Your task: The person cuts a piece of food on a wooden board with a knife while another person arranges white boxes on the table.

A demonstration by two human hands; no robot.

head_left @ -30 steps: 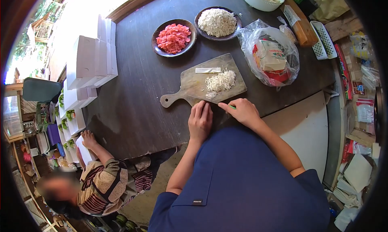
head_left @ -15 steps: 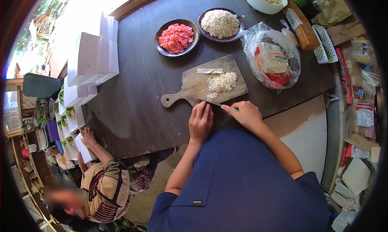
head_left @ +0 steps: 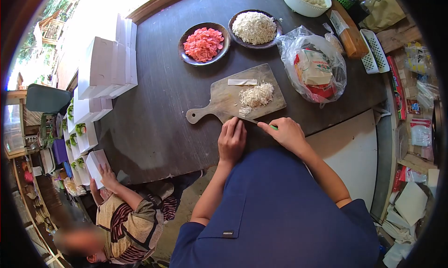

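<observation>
One slip of the knife (head_left: 250,121) could cut the left hand (head_left: 232,139), its bunched fingertips beside the blade, their hold hidden; the right hand (head_left: 288,134) curls shut round the handle. White shreds (head_left: 256,95) lie toward the cutting board (head_left: 225,96)'s right edge.

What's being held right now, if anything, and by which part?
The right hand grips a knife by its green handle. Whether the left hand holds anything cannot be told; its curled fingers hide that.

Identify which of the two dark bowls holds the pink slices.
The left dark bowl, farther from the white bowl, holds the pink slices; the right dark bowl holds pale shreds.
</observation>
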